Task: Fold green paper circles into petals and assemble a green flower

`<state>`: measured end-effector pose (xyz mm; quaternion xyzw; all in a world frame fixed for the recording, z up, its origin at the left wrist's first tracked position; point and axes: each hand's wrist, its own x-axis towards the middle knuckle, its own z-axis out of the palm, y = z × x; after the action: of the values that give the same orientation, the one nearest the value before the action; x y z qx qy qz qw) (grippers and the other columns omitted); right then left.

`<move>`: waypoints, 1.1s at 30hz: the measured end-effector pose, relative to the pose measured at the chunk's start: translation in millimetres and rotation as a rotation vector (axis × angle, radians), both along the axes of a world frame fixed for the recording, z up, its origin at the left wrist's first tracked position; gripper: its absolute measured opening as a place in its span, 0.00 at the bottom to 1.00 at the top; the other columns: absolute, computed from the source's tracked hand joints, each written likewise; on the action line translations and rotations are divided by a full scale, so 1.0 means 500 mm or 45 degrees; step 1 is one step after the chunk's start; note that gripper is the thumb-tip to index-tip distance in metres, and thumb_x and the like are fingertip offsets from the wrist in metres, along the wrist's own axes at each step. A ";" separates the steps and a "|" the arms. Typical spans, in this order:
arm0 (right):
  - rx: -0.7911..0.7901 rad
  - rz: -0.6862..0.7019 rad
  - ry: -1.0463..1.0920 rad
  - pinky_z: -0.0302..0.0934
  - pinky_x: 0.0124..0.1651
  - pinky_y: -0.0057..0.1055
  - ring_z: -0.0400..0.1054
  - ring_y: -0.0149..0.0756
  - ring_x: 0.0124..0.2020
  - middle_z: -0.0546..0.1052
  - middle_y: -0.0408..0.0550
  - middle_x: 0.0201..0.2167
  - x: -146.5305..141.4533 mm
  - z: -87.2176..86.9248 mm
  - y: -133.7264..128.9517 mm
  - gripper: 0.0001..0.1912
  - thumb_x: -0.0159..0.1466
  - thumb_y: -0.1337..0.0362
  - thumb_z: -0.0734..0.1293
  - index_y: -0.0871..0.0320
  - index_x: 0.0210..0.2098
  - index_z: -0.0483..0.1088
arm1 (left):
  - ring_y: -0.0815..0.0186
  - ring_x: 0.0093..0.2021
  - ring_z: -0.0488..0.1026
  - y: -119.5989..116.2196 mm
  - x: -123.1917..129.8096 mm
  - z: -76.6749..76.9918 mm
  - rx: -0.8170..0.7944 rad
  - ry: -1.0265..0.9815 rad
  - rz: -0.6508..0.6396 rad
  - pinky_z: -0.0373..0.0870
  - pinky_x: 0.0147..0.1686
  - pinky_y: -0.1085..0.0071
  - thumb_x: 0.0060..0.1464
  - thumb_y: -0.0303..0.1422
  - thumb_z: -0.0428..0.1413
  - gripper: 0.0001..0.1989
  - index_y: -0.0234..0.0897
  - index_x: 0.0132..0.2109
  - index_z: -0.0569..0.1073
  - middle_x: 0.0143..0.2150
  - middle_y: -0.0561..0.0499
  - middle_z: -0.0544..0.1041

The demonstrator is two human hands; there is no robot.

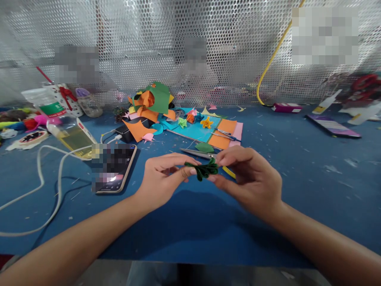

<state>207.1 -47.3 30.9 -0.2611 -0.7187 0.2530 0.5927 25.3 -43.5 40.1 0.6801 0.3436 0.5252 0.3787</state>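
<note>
Above the near part of the blue table (184,234), my two hands hold a small dark green looped piece (205,170). It looks fuzzy, with several rounded loops fanning out to the right; its material is hard to make out. My left hand (162,178) pinches its narrower left end between thumb and fingers. My right hand (253,182) has its thumb and forefinger at the loops on the right side. Just behind lie scissors (196,153), partly hidden by my right hand, with a yellow handle (229,172) showing, and a green paper leaf (204,147).
Behind are blue paper sheets (190,129), small paper flowers (206,122) and a heap of paper scraps (160,97). A phone (119,169), white cable (60,182) and tilted bottle (74,135) stand left. Another phone (333,126) lies right, before the perforated metal screen (232,51).
</note>
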 end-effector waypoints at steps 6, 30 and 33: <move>0.082 -0.062 -0.095 0.69 0.36 0.33 0.71 0.34 0.33 0.75 0.43 0.31 0.003 0.006 -0.004 0.09 0.54 0.70 0.70 0.52 0.33 0.69 | 0.72 0.25 0.71 0.000 0.000 -0.003 -0.071 -0.075 -0.051 0.72 0.22 0.77 0.50 0.34 0.59 0.05 0.40 0.32 0.79 0.34 0.49 0.79; 0.212 -0.146 -0.154 0.68 0.32 0.32 0.70 0.34 0.30 0.76 0.44 0.29 0.005 0.020 -0.012 0.09 0.55 0.71 0.68 0.52 0.33 0.71 | 0.74 0.25 0.71 0.000 0.000 -0.005 -0.148 -0.215 -0.056 0.73 0.22 0.81 0.47 0.30 0.61 0.03 0.43 0.31 0.79 0.31 0.53 0.78; 0.179 -0.145 -0.139 0.68 0.32 0.31 0.71 0.33 0.30 0.76 0.44 0.30 0.004 0.020 -0.010 0.09 0.54 0.71 0.69 0.52 0.34 0.72 | 0.75 0.24 0.71 -0.003 0.000 -0.002 -0.061 -0.183 -0.029 0.72 0.22 0.82 0.47 0.30 0.61 0.03 0.43 0.32 0.79 0.31 0.53 0.78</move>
<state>208.9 -52.4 40.8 -0.2725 -0.7499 0.1534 0.5830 25.5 -45.2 39.0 0.6353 0.3202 0.5601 0.4244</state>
